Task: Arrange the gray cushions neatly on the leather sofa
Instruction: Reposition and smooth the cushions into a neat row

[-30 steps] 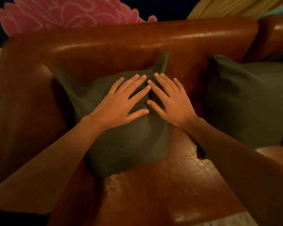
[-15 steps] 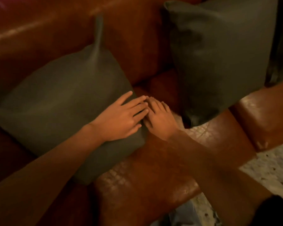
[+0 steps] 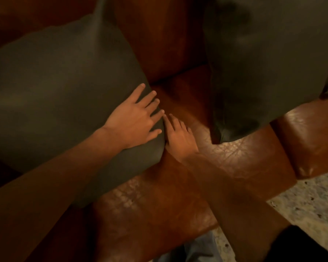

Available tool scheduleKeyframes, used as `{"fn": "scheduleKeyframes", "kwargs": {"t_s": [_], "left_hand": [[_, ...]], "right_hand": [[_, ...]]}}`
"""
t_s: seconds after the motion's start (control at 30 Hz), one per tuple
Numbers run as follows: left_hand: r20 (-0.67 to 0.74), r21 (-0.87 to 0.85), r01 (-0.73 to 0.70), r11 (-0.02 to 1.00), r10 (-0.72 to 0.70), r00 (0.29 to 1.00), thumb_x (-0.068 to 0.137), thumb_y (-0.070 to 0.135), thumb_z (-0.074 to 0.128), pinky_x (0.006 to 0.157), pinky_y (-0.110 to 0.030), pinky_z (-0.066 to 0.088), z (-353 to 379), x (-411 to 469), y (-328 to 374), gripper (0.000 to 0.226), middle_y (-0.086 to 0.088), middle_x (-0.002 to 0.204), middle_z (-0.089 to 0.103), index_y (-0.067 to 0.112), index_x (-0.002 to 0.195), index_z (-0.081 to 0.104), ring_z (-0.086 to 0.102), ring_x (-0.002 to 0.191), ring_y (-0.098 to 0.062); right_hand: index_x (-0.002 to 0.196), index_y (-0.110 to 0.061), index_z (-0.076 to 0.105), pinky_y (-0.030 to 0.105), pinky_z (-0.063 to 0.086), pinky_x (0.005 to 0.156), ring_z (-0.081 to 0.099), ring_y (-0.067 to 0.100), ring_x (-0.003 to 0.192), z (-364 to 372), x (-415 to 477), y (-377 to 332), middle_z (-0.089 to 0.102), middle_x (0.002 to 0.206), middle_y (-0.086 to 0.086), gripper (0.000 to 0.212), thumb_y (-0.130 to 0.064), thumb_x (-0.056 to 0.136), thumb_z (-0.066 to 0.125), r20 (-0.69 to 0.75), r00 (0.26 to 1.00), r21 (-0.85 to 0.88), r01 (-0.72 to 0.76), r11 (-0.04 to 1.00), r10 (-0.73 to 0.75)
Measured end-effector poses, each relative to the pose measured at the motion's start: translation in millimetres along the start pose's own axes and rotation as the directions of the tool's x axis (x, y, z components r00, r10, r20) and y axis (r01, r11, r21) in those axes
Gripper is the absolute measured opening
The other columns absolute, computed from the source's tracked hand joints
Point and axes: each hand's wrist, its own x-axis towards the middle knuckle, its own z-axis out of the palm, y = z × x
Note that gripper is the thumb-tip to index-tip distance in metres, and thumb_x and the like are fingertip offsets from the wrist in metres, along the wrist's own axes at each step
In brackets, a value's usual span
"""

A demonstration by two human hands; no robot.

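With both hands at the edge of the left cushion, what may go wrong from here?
1. The left hand presses flat near the right edge of the left cushion; on the smooth leather it may slide and end crooked.
2. The right hand lies on the sofa seat against that edge; a push from it might widen the gap to the right cushion, leaving the pair uneven.
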Motion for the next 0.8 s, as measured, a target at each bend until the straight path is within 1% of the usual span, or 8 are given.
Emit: {"fn": "scheduleKeyframes", "kwargs": {"t_s": [0.13,0.3,0.43,0.53,0.6,0.63,0.7,0.8], "left_hand": [[-0.025,-0.021,-0.011,1.000,0.010,1.000,0.095,0.054,0.017,0.114,-0.052,-0.001,1,-2,-1,0.061,-0.012,0.151,0.030,0.021,0.145,0.026,0.017,0.142,-0.030],[-0.075,-0.050,-0.004,0.999,0.000,0.997,0.094,0.054,0.017,0.114,-0.050,0.000,2,-5,-4,0.062,-0.011,0.149,0.034,0.020,0.143,0.033,0.021,0.141,-0.029],[-0.130,-0.125,0.011,0.992,-0.028,0.991,0.090,0.054,0.018,0.115,-0.046,0.007,0,-8,-13,0.066,-0.011,0.144,0.043,0.016,0.137,0.044,0.029,0.138,-0.029],[-0.169,-0.183,0.008,0.983,-0.039,0.985,0.088,0.054,0.035,0.113,-0.046,0.018,1,-9,-19,0.064,-0.018,0.135,0.052,0.009,0.129,0.055,0.039,0.132,-0.034],[-0.193,-0.198,0.005,0.980,-0.044,0.980,0.087,0.053,0.044,0.111,-0.046,0.022,3,-10,-23,0.062,-0.021,0.130,0.055,0.006,0.125,0.058,0.043,0.129,-0.036],[-0.206,-0.202,0.002,0.979,-0.045,0.978,0.087,0.052,0.047,0.111,-0.047,0.024,3,-10,-24,0.061,-0.022,0.129,0.056,0.005,0.124,0.059,0.044,0.128,-0.037],[-0.226,-0.203,-0.001,0.979,-0.046,0.973,0.088,0.052,0.050,0.110,-0.047,0.025,3,-11,-26,0.059,-0.022,0.127,0.057,0.005,0.122,0.060,0.046,0.126,-0.037],[-0.262,-0.196,0.014,0.981,-0.066,0.963,0.088,0.051,0.052,0.109,-0.049,0.027,1,-8,-27,0.058,-0.022,0.124,0.059,0.005,0.120,0.062,0.048,0.124,-0.037]], "right_hand": [[0.148,-0.013,0.020,0.042,0.042,0.094,0.050,0.035,0.121,3,8,-4,0.047,0.137,0.015,0.061,-0.021,0.094,0.048,0.062,0.993,0.173,-0.111,0.979,0.101],[0.121,-0.007,0.055,0.038,0.045,0.085,0.056,0.036,0.110,2,18,-8,0.061,0.118,0.018,0.031,-0.016,0.092,0.047,0.187,0.962,0.454,-0.262,0.851,0.197],[0.109,0.000,0.062,0.034,0.044,0.075,0.058,0.026,0.095,4,25,-11,0.062,0.100,0.013,0.023,-0.011,0.092,0.052,0.326,0.920,0.696,-0.390,0.603,0.219],[0.118,-0.001,0.058,0.037,0.050,0.082,0.061,0.027,0.102,6,21,-22,0.063,0.109,0.012,0.028,-0.008,0.092,0.058,0.447,0.885,0.837,-0.465,0.290,0.128],[0.121,-0.003,0.055,0.032,0.054,0.076,0.062,0.025,0.099,4,23,-26,0.064,0.111,0.009,0.031,-0.011,0.091,0.060,0.499,0.862,0.845,-0.507,0.171,0.092],[0.118,-0.003,0.055,0.029,0.053,0.071,0.063,0.021,0.091,3,27,-25,0.064,0.105,0.007,0.028,-0.009,0.091,0.060,0.502,0.857,0.842,-0.515,0.165,0.115],[0.110,-0.001,0.056,0.031,0.051,0.070,0.060,0.020,0.081,5,36,-21,0.063,0.096,0.009,0.019,-0.005,0.091,0.057,0.481,0.842,0.807,-0.534,0.252,0.246],[0.109,0.003,0.058,0.039,0.050,0.087,0.060,0.031,0.099,3,44,-12,0.061,0.110,0.017,0.022,-0.006,0.089,0.056,0.411,0.801,0.746,-0.570,0.345,0.435]]}}
